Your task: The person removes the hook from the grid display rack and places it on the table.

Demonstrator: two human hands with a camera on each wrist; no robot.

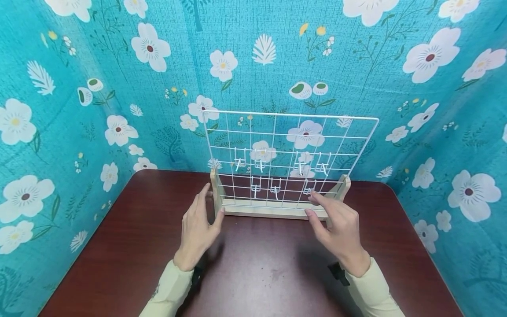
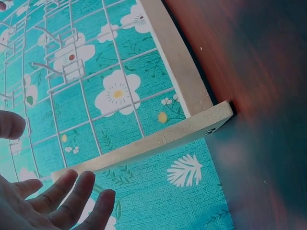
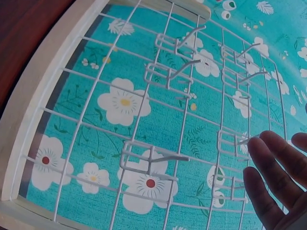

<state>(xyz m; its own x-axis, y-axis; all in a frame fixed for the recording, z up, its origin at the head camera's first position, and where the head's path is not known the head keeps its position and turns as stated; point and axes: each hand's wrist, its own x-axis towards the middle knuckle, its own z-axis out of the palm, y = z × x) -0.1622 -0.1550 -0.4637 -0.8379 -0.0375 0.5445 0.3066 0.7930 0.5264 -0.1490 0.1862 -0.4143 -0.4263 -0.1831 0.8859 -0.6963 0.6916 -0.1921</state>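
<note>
Bright, soft shadows, glare on tabletop (image 1: 261, 259)

Metal hooks (image 3: 170, 158) hang on a wire grid (image 3: 186, 112) edged by a pale wooden frame (image 3: 42, 79). The right hand's (image 3: 276, 179) fingertips overlap one hook, contact unclear. Flowered turquoise cloth (image 3: 96, 148) hangs behind; dark tabletop (image 3: 19, 38) shows upper left.

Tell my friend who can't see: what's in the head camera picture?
A person's left hand and right hand are near a white wire grid with seven small hooks, in a wooden stand on a dark reddish table. Teal flowered cloth hangs behind.
</note>
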